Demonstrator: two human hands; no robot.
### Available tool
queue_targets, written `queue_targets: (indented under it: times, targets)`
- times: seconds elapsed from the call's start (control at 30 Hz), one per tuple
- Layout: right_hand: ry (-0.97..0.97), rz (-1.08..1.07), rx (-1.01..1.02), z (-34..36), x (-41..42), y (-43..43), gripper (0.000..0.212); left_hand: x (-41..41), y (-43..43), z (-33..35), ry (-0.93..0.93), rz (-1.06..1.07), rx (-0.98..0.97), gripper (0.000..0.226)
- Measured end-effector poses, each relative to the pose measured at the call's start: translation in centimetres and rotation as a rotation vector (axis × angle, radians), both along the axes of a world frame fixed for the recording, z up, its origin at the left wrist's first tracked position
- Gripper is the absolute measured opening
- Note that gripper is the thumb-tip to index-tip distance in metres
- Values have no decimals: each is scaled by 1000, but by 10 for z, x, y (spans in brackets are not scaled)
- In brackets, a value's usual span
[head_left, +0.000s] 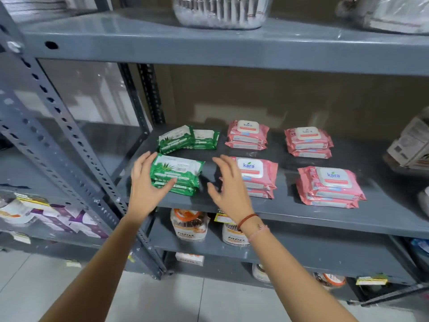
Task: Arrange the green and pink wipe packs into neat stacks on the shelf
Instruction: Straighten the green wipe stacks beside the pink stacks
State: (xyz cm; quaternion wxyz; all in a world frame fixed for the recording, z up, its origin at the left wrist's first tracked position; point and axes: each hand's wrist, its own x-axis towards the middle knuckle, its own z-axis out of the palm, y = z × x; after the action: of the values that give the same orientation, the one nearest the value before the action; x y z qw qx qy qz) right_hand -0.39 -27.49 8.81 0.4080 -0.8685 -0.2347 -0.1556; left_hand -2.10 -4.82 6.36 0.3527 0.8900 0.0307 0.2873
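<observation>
On the grey shelf (290, 212) a front stack of green wipe packs (178, 173) lies at the left, with two more green packs (188, 140) behind it, one leaning over the other. Pink wipe packs sit in several stacks: back middle (247, 134), back right (308, 142), front middle (260, 176), front right (329, 187). My left hand (146, 182) is open, its fingers touching the left side of the front green stack. My right hand (228, 182) is open, hovering between the green stack and the front middle pink stack, holding nothing.
A slotted grey upright (69, 140) runs diagonally at the left. The upper shelf (209, 49) carries a clear plastic bag. Packages (411, 145) stand at the shelf's right end. Jars (189, 225) sit on the shelf below.
</observation>
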Motion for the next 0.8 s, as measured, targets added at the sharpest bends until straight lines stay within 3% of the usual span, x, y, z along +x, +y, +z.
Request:
queue_targets:
  times: [0.1,0.2,0.43,0.8]
  targets:
    - [127,70,-137,-17,8,40,76,1,33,-18,201,-7,-65,100]
    - [228,72,-257,-38,19,62,90,6,44,-32,305,-73,-90,102]
    - [197,1,-290,-59,29,83,77,14,36,-45,170,-49,-82,82]
    - [149,-45,-381,-47,31,77,78,21,38,-47,160,-83,-79,85]
